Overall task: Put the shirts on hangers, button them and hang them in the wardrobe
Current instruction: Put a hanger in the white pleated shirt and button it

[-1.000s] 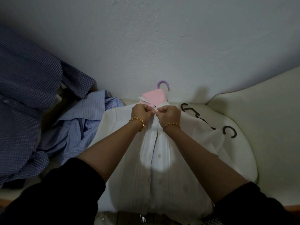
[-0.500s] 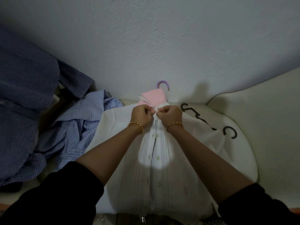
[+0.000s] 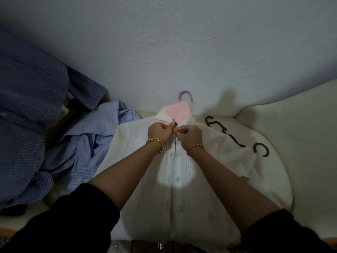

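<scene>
A white shirt with a pink-lined collar lies face up on a cream seat, on a hanger whose purple hook sticks out past the collar. My left hand and my right hand meet just below the collar, each pinching one edge of the shirt's front at the top button. A short gap in the placket shows below my fingers. Buttons run down the middle of the shirt toward me.
A light blue striped shirt lies crumpled to the left, and a dark blue checked shirt is heaped beyond it. Black hangers lie on the cream seat to the right. A pale wall rises right behind.
Both hands stay at the collar and have shifted slightly. The two front edges under my fingers have parted a little, showing a dark gap.
</scene>
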